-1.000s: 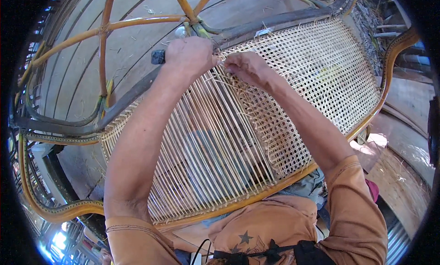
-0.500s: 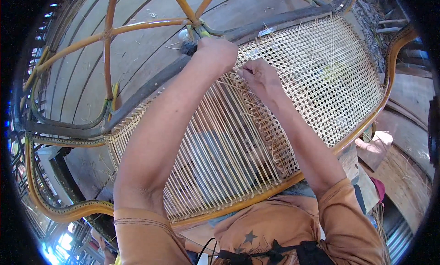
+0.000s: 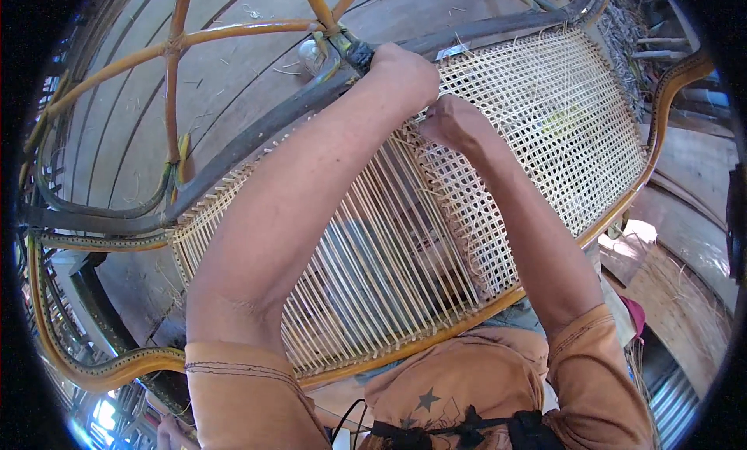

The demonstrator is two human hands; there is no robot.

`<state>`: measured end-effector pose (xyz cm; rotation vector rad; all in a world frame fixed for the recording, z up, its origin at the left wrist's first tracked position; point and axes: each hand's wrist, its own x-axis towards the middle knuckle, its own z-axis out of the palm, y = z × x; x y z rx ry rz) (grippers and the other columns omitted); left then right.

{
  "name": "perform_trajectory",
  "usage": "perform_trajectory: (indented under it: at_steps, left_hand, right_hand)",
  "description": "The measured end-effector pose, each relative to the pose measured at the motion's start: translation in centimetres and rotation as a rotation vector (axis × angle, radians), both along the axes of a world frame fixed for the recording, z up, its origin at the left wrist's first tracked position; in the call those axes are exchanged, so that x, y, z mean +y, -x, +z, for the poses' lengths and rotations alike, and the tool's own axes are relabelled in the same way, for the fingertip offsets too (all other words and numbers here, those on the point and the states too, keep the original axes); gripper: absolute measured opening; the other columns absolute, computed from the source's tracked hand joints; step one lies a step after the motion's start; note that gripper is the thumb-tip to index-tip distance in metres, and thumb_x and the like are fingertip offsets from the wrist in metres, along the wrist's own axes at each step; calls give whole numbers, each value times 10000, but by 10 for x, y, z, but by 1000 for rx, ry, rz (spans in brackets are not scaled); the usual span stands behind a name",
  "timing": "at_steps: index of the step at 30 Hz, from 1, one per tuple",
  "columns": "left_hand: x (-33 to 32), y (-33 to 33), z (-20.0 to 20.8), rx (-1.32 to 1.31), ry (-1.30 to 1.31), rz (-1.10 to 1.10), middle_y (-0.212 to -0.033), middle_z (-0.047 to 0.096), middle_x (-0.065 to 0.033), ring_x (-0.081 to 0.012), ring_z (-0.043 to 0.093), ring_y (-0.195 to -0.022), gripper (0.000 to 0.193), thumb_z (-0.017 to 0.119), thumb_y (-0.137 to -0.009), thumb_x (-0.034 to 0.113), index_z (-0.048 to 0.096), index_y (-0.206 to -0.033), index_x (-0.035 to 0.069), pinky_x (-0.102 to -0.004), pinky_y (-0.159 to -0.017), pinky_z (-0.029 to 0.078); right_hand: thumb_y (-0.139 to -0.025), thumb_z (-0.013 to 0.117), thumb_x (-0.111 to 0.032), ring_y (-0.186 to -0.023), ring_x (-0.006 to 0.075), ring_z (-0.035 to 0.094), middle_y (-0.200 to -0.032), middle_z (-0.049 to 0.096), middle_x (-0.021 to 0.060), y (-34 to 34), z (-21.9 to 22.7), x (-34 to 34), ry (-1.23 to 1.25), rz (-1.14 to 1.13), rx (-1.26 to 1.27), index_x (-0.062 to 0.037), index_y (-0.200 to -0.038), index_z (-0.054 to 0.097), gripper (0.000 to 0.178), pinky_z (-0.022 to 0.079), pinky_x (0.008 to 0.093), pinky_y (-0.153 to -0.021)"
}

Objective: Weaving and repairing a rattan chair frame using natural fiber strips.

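Note:
A cane panel fills a curved rattan frame [image 3: 436, 331] in front of me. Its right part is an open lattice weave [image 3: 568, 139]; on the left, parallel cane strands [image 3: 358, 271] run without cross-weaving. My left hand [image 3: 406, 75] is curled at the panel's far edge, beside the dark far rail [image 3: 257, 143], its fingertips hidden behind the back of the hand. Close by on the near side, my right hand [image 3: 457, 125] is closed over the top of the weave's left border, fingers bent inward. Whatever lies between the fingers of either hand is too small or hidden to name.
Bent rattan poles [image 3: 249, 30] bound at their crossings rise beyond the far rail. A round pale object [image 3: 310, 52] lies on the boards there. The frame curls into arms at left [image 3: 109, 372] and right [image 3: 661, 123]. Sheets of board [image 3: 685, 279] lie at right.
Both hands have shifted slightly right along the far edge, the left one farther and closer over the right. The right hand's fingers are now turned more inward. The view has moved a little.

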<state>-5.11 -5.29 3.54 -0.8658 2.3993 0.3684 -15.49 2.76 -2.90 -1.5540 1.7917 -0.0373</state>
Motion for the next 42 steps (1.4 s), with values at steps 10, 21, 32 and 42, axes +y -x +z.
perform_trajectory:
  at_steps: [10,21,32,42]
  left_hand:
    - [2,0,7,-27,-6,-42,-1013,673,-94,-246,645,-944,240,563,-782,119,695,-978,82,-377,-775,502]
    - [1,1,0,24,-1,-48,-1011,674,-88,-258,646,-941,242,550,-787,128,697,-976,93,-384,-764,510]
    - [6,-1,0,27,-12,-144,-996,678,-89,-254,653,-921,235,579,-766,140,704,-958,88,-396,-717,517]
    - [4,-13,-11,95,17,-217,-944,685,-103,-251,657,-896,202,620,-726,112,708,-905,81,-421,-764,500]
  right_hand:
    - [-670,610,-205,-741,356,632,-775,628,228,5,-7,-9,34,65,-108,6,-777,664,243,477,438,-650]
    - [-622,697,-213,-915,312,613,-1012,644,199,-2,-8,-30,-125,307,119,-44,-1072,623,486,481,380,-788]
    - [-774,593,-232,-899,383,614,-958,650,192,-21,0,19,55,-257,135,-24,-872,678,245,484,449,-792]
    - [-812,567,-206,-979,357,556,-1018,597,156,-37,11,25,26,-162,333,-43,-864,685,208,449,468,-831]
